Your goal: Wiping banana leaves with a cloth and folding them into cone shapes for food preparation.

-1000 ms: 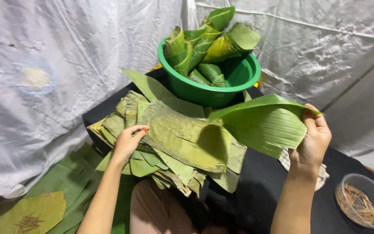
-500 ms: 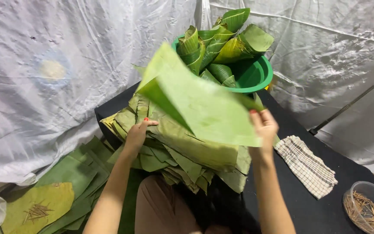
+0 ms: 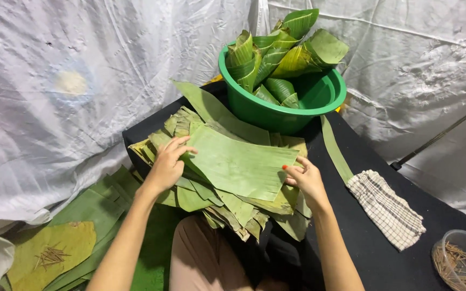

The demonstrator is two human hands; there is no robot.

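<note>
Both forearms are bare to the lower edge of the head view, with no sleeves, watch or bracelets showing. The left hand wears no ring or glove. The right hand is also ungloved, and its thumbnail carries bright red-orange polish. Between the arms, the lap is covered in plain brownish-pink cloth.

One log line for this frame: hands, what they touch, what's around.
left hand: flat on top leaf | right hand: at top leaf's right edge | leaf stack beneath | green basin of folded leaves behind | checked cloth right
</note>
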